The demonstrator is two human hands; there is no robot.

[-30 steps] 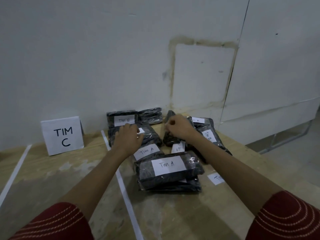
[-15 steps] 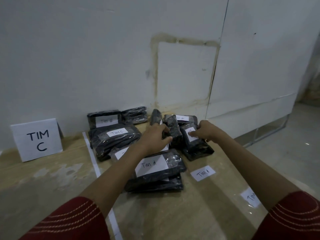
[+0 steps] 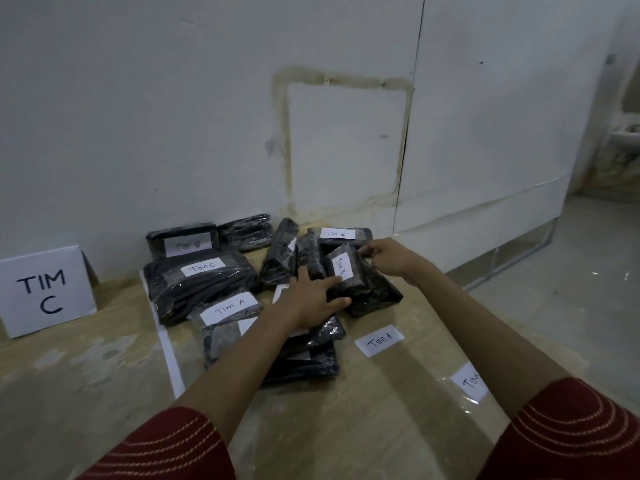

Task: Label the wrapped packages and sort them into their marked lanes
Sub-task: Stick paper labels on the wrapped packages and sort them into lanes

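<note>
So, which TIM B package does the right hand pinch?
The package with its label turned sideways; the right hand pinches its far end. Both other TIM B labels read level.

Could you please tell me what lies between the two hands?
In the head view, a black TIM B package lies between them: the right hand pinches its far end, and the left hand touches its near end.
</note>
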